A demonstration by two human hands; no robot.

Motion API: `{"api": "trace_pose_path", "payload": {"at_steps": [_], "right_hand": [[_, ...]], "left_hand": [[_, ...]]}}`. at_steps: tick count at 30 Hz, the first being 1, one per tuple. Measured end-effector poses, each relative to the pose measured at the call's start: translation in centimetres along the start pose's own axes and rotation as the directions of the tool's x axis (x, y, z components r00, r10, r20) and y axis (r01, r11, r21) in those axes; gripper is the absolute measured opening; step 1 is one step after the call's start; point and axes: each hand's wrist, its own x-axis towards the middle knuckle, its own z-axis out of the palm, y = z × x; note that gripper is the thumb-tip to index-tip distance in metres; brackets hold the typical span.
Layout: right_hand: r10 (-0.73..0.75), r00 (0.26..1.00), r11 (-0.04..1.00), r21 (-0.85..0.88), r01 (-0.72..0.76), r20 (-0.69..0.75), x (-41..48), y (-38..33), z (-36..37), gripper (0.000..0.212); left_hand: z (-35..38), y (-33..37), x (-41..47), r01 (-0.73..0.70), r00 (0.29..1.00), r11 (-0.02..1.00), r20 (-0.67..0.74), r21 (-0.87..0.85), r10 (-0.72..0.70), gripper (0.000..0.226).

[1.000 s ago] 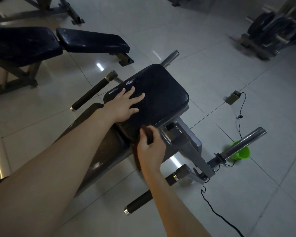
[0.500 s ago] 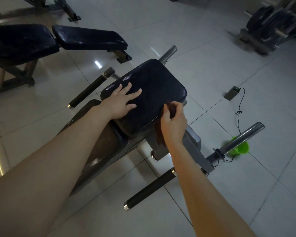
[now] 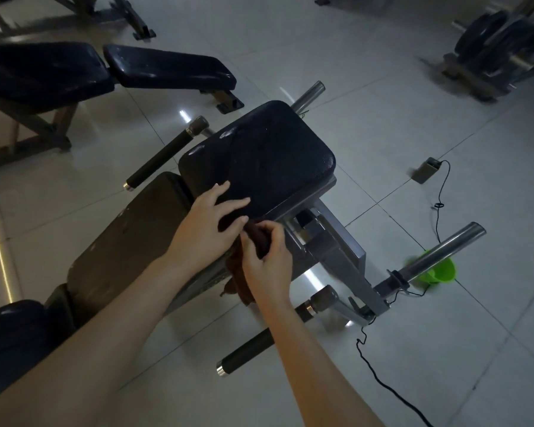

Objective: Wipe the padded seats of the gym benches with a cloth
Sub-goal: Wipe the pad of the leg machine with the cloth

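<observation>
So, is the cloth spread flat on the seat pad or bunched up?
Bunched up: the brown cloth hangs crumpled at the near edge of the seat pad, gripped in the right hand.

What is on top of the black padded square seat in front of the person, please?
The left hand lies flat on the near edge of the black padded seat. The right hand grips a bunched dark brown cloth there. Padding beneath them is hidden.
</observation>
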Motion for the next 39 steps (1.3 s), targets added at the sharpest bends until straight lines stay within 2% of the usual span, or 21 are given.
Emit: {"api": "trace_pose_path", "payload": {"at_steps": [4, 8, 11, 15, 18, 22, 26, 30, 34, 36, 39], "right_hand": [[-0.051, 0.996, 0.994, -0.099, 0.044, -0.069, 3.2, -0.3, -2.7, 0.021], [-0.135, 0.989, 0.949, -0.279, 0.148, 0.068, 5.4, -0.4, -5.0, 0.035], [-0.155, 0.986, 0.941, -0.293, 0.167, 0.063, 6.8, -0.5, -6.7, 0.043], [-0.192, 0.980, 0.937, -0.306, 0.169, -0.046, 9.3, -1.1, -10.0, 0.032], [-0.210, 0.978, 0.908, -0.371, 0.193, -0.005, 10.7, -1.0, -11.1, 0.029], [-0.209, 0.976, 0.925, -0.337, 0.175, -0.066, 10.2, 0.3, -9.3, 0.030], [-0.250, 0.956, 0.955, -0.202, 0.218, -0.152, 7.1, 1.8, -5.1, 0.024], [-0.370, 0.929, 0.910, -0.206, 0.359, -0.018, 4.6, 2.6, -3.1, 0.023], [-0.484, 0.870, 0.793, -0.375, 0.480, 0.090, 5.7, 2.5, -4.5, 0.024], [-0.486, 0.874, 0.780, -0.446, 0.439, 0.009, 7.1, 2.3, -5.7, 0.025], [-0.405, 0.903, 0.850, -0.422, 0.315, -0.142, 7.8, 1.9, -6.2, 0.027]], "left_hand": [[1.3, 0.7, -0.1, 0.037, 0.995, 0.995, -0.089, -0.091, -0.045, 0.034], [2.0, 1.2, 0.0, 0.037, 0.992, 0.997, -0.114, -0.066, -0.045, 0.040], [2.2, 0.9, 0.0, 0.017, 0.997, 1.000, -0.077, 0.010, -0.016, 0.055], [2.2, 0.6, -0.2, 0.006, 0.996, 1.000, -0.088, 0.027, -0.003, 0.059], [2.4, 0.3, -0.3, -0.006, 0.995, 0.998, -0.100, 0.068, 0.013, 0.059], [3.1, -0.4, -0.5, -0.058, 0.993, 0.993, -0.101, 0.107, 0.068, 0.066], [3.5, -1.1, -0.3, -0.083, 0.986, 0.989, -0.133, 0.120, 0.099, 0.068], [3.7, -1.6, -0.2, -0.100, 0.985, 0.988, -0.128, 0.119, 0.115, 0.069], [3.6, -1.7, -0.2, -0.107, 0.984, 0.988, -0.133, 0.110, 0.121, 0.068], [3.7, -1.7, -0.2, -0.112, 0.982, 0.988, -0.141, 0.103, 0.126, 0.068], [3.8, -1.7, -0.2, -0.118, 0.980, 0.987, -0.147, 0.105, 0.133, 0.068]]}}
